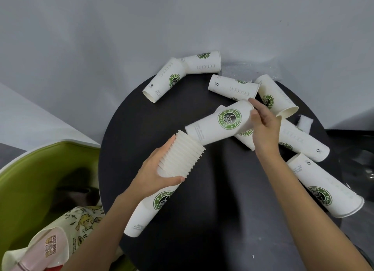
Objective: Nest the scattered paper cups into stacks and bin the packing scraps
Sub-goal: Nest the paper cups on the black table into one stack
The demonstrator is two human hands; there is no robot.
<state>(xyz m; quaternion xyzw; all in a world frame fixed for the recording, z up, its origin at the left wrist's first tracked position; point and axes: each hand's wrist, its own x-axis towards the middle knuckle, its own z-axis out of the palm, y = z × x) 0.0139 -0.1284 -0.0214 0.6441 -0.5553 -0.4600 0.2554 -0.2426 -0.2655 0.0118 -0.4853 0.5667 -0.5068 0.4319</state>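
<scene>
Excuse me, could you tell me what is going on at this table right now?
A person is nesting paper cups. The left hand holds a stack of nested cups by its rims, while the right hand grips another cup at its rim and points its base at the stack's open mouth; it is not yet pushed in. More cups lie on their sides across the round black table. Clear plastic wrap sits at the far edge, and a green bin stands to the left.
</scene>
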